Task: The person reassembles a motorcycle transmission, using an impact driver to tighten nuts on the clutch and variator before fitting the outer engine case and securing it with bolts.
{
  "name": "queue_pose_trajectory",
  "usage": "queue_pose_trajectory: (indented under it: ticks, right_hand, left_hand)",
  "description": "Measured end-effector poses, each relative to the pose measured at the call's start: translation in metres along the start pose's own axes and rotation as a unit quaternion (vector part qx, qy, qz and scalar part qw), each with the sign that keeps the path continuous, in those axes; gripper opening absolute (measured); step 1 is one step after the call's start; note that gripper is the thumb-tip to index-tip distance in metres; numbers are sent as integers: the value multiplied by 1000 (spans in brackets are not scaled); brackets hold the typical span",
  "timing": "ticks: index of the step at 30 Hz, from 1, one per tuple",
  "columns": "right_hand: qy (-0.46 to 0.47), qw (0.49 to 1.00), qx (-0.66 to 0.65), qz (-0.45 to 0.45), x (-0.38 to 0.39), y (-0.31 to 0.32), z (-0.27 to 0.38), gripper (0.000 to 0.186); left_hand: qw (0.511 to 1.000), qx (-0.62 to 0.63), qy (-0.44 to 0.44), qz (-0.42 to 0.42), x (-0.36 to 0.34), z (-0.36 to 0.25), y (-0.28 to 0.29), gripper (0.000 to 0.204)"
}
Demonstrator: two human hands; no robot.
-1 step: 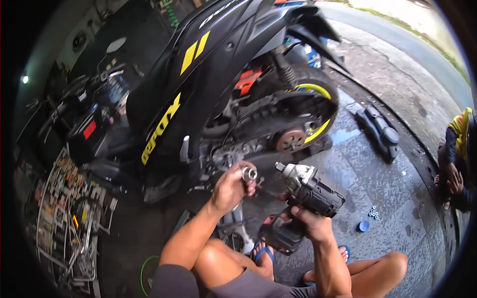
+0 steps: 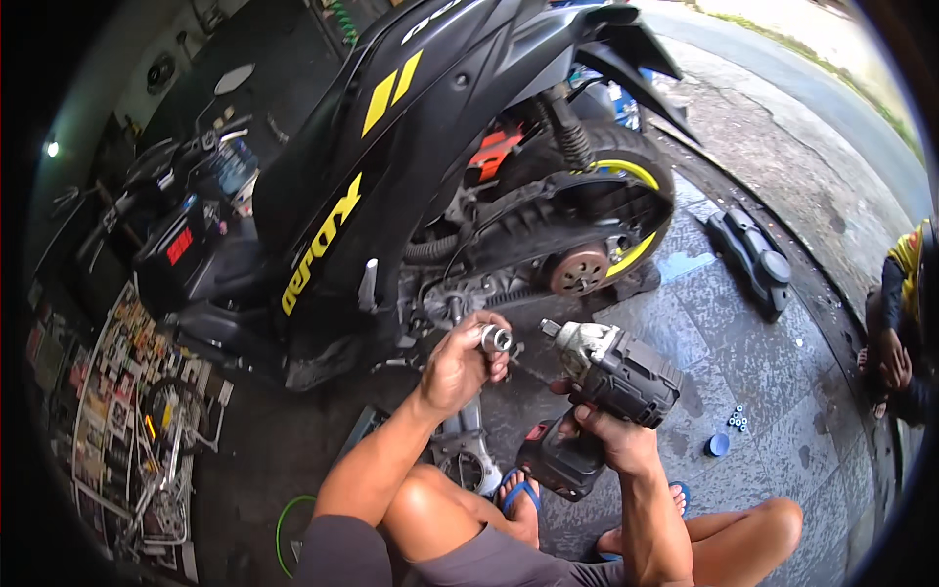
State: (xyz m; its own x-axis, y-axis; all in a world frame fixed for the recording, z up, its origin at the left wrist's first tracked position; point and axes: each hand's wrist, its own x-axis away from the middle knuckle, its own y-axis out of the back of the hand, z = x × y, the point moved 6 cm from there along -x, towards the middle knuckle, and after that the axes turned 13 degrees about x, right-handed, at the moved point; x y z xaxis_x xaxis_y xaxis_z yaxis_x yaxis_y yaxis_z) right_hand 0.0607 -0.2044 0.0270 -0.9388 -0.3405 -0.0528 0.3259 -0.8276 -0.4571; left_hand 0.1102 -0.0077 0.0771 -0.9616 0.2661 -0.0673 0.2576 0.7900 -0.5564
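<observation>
My left hand [image 2: 457, 366] is closed around a silver socket [image 2: 496, 338], its open end facing the impact wrench. In my right hand [image 2: 614, 436] is a black cordless impact wrench [image 2: 626, 377], gripped by its handle. The wrench's bare square drive [image 2: 551, 328] points up and left, apart from the socket. Beyond both hands stands a black scooter [image 2: 342, 215] with yellow decals. Its drive side lies exposed, with a round brown clutch bell [image 2: 578, 269] near the yellow-rimmed rear wheel [image 2: 641, 220].
A metal engine cover [image 2: 465, 452] lies on the floor before my feet. Several small rollers [image 2: 737, 419] and a blue cap [image 2: 717, 445] rest to the right. Farther right are a long black cover [image 2: 751, 264] and another person's hands [image 2: 892, 360]. A parts rack [image 2: 108, 391] stands left.
The view has shifted a little, so the scooter sits slightly lower and to the right. Both hands keep their holds, with the socket and wrench still apart.
</observation>
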Motion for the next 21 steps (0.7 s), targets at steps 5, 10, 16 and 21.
queue_pose_trajectory:
  ticks: [5,10,16,21]
  right_hand:
    - [58,990,126,12,-1,-13,-9,29]
    - [51,988,143,16,-2,-20,-12,26]
    - [47,989,142,4,-2,-22,-13,25]
    - [20,993,114,2,-2,-22,-12,27]
  left_hand:
    - [1000,-22,1,-17,0,1,-3,32]
    - [996,-67,-39,-43,-2,-7,-6,30]
    - [994,-81,-60,-29,-4,-5,-6,31]
    - [990,-121,-71,-32,-5,-3,-6,33]
